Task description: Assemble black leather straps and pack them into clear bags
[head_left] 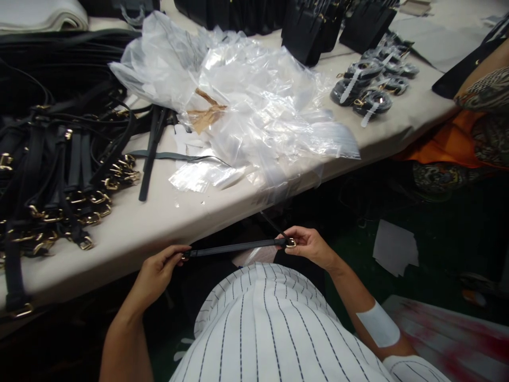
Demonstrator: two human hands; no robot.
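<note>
A narrow black strap (234, 248) with gold metal fittings is stretched between my two hands, just off the table's front edge and above my lap. My left hand (159, 268) pinches its left end, where a small gold fitting shows at the fingertips. Around the right end, by a gold buckle (291, 242), close the fingers of my right hand (312, 246). A thin loose length of black strap runs up and away from that buckle toward the table edge.
Many black straps with gold buckles (83, 196) lie heaped on the table (159, 223) at left. Crumpled clear plastic bags (254, 101) fill the middle. Wrapped strap coils (371, 101) and black bags (310, 32) stand beyond. Another person's patterned sleeve (487, 90) shows at right.
</note>
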